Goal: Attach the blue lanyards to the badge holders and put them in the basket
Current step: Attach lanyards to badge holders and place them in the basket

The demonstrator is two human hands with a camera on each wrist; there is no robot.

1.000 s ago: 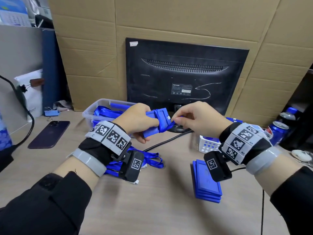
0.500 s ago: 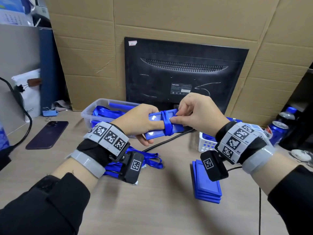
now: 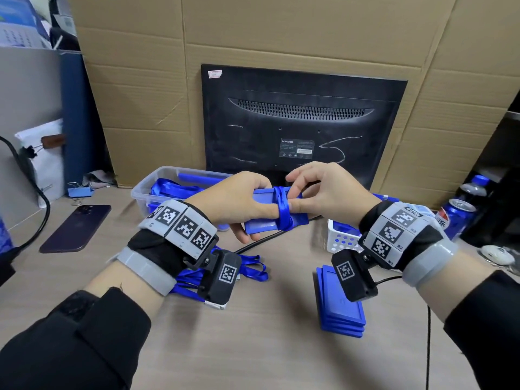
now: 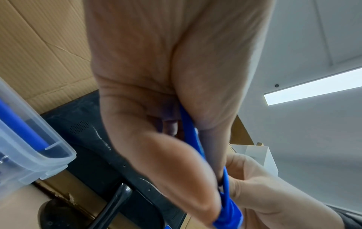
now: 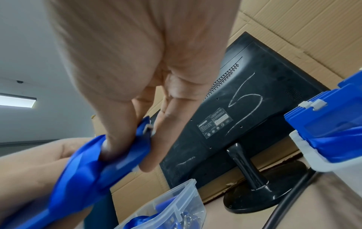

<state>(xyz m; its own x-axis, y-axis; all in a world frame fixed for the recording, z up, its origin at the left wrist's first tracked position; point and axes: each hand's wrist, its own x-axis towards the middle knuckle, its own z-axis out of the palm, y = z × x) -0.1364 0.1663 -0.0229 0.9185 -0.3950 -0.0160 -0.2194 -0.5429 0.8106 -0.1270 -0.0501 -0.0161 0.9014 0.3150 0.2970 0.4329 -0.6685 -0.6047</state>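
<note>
A blue badge holder (image 3: 263, 224) is held above the desk with a blue lanyard (image 3: 283, 213) wound round its middle. My left hand (image 3: 242, 205) grips the holder's left end, fingers under it, index finger along its face. My right hand (image 3: 318, 192) pinches the holder's right end and the lanyard beside the wrap; in the right wrist view its thumb presses the lanyard (image 5: 84, 162) onto the holder. The left wrist view shows the holder's edge (image 4: 197, 148) in my palm. The white basket (image 3: 342, 240) stands at the right, holding blue holders.
A stack of blue badge holders (image 3: 339, 302) lies on the desk at front right. Loose lanyards (image 3: 250, 266) lie under my left wrist. A clear bin (image 3: 152, 187) holds more lanyards. Behind stand a monitor (image 3: 304, 128), a phone (image 3: 76, 228) and a cola can (image 3: 453, 218).
The holder has swung flat and level between my hands. The lanyard, loose at its right end a second ago, is now wound round its middle, and my right hand has shifted over the wrap.
</note>
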